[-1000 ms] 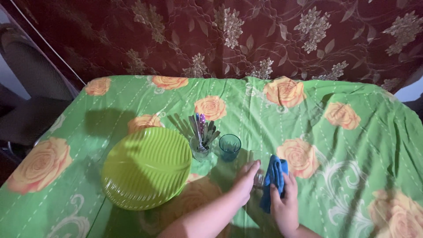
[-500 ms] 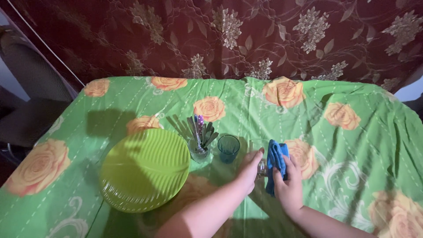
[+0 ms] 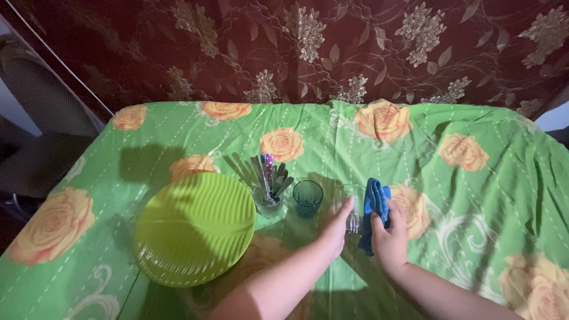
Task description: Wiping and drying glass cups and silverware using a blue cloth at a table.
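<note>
A green plate [image 3: 195, 225] lies on the flowered tablecloth [image 3: 474, 195], near the left. Just right of it a clear holder [image 3: 268, 201] keeps cutlery upright, handles fanned above its rim, and a teal tumbler [image 3: 308, 198] stands beside that. Next comes the left hand [image 3: 336, 225], fingers curled against a clear glass [image 3: 352, 207] that stands on the cloth near the table's middle, apparently steadying it. The right hand [image 3: 388, 234] is closed on a bunched blue cloth [image 3: 373, 210], pressing it to the glass's other side, so the glass sits pinched between hand and cloth for wiping.
</note>
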